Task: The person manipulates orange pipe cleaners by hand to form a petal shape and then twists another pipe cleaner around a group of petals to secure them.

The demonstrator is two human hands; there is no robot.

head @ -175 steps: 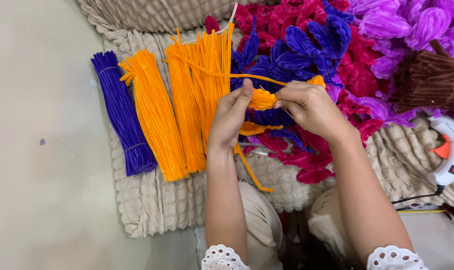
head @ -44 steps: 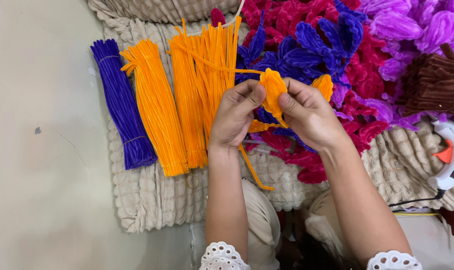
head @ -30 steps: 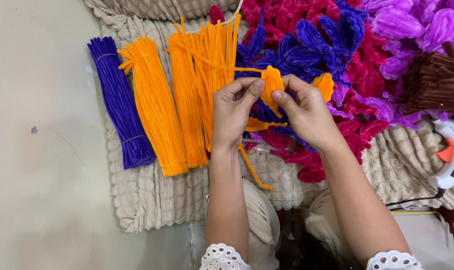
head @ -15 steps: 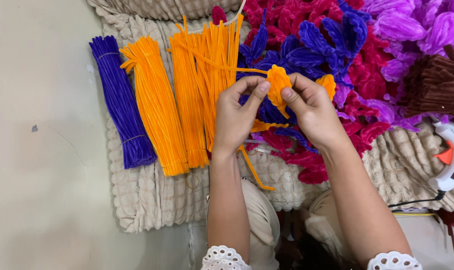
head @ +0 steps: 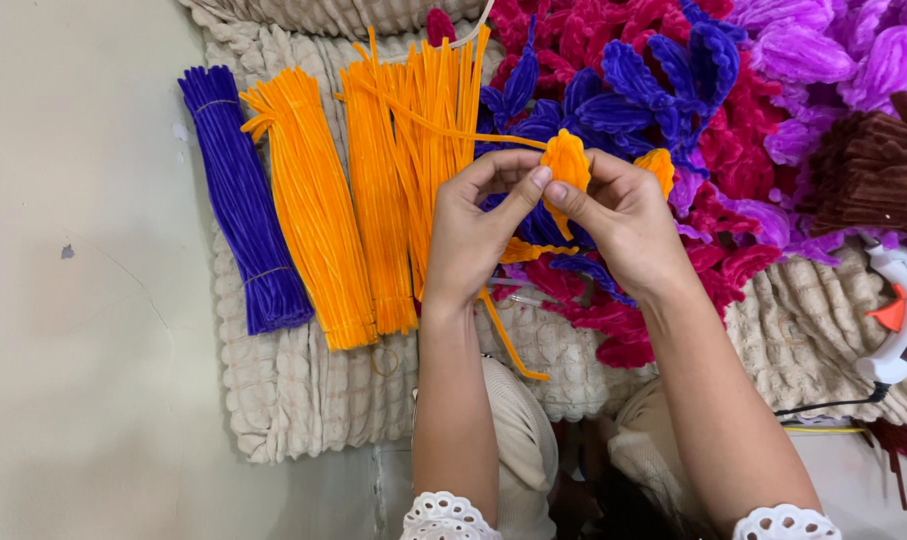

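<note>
While bundles lie untouched at left — purple pipe-cleaner bundle [head: 242, 200], orange pipe-cleaner bundles [head: 314, 210] — left hand [head: 479, 235] and right hand [head: 629, 225], close together, pinch folded orange pipe-cleaner petal [head: 566, 165] above beige quilted mat [head: 294, 390]. Petal now raised, more upright than half-second earlier: shaping continues. White glue gun [head: 899, 320] far right.

Three orange pipe-cleaner bundles [head: 374, 190], one purple bundle [head: 242, 200], one glue gun [head: 899, 320].
</note>
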